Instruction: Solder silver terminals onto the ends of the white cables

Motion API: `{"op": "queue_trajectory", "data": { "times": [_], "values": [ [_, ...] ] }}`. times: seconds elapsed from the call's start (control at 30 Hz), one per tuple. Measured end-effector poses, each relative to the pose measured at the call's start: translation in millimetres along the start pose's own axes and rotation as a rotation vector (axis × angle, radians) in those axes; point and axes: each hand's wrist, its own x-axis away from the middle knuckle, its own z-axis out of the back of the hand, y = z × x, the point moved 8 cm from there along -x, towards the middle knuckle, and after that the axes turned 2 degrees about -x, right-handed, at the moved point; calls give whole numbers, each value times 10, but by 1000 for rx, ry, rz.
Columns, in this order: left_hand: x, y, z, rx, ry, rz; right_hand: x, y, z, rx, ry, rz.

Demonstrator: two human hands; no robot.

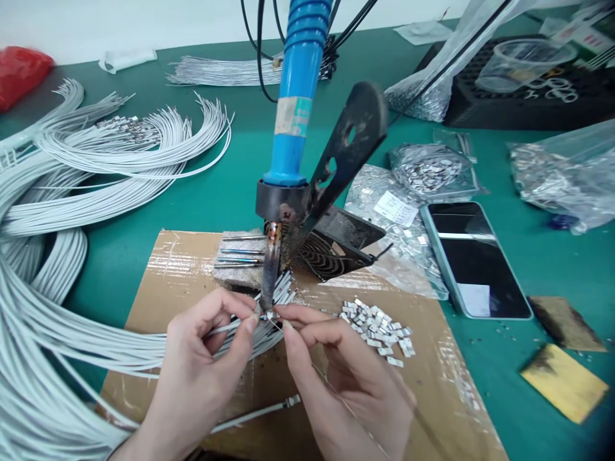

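My left hand (pixel 202 365) pinches a thin white wire (pixel 225 328) between thumb and forefinger, its end held at the tip of a soldering iron (pixel 271 266). My right hand (pixel 346 378) pinches a small metal terminal (pixel 271 315) against that same tip, and a fine strand of solder wire runs down under its palm. The iron has a blue handle (pixel 298 96) and rests tip-down in a black metal stand (pixel 336 237). A bundle of white wires (pixel 269 301) lies under the tip on a taped cardboard sheet (pixel 163 282).
A pile of small metal terminals (pixel 377 326) lies on the cardboard right of my hands. Large bundles of white wires (pixel 57 192) fill the left of the green table. A phone (pixel 473 259), bags of terminals (pixel 432 169) and yellow sponge pieces (pixel 564 381) lie to the right.
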Motion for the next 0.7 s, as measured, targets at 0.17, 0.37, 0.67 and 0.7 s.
{"op": "queue_trajectory", "data": {
  "times": [0.17,0.37,0.67,0.7],
  "values": [
    [7,5,7,-8,5,-1,9,2,-5,-22,2,-4],
    [8,10,-1,-4,1,-9,14,17,-9,-32,1,-3],
    [3,-20,12,-37,-10,-5,27,24,-23,-49,0,42],
    [4,-23,12,-41,-11,-5,28,20,-21,-48,6,52]
  ]
}}
